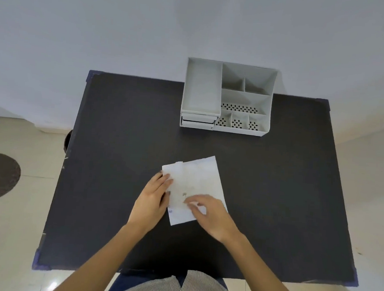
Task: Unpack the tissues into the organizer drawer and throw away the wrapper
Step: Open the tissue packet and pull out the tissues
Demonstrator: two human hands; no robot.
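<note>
Both hands are down on the flat white plastic-wrapped tissue pack (pixel 194 188), which lies slightly askew near the middle of the black rectangular table (pixel 118 140). The left hand (pixel 153 199) presses along the pack's left edge, fingers extended and flat, gripping nothing. The right hand (pixel 211 212) sits on the pack's near right part, fingertips (pixel 190 203) curled together onto the wrapper; whether they actually pinch it cannot be told. Well apart, at the table's far edge, stands the pale grey plastic desk organizer (pixel 226 97), its two small drawers (pixel 198 120) on the left looking closed.
</note>
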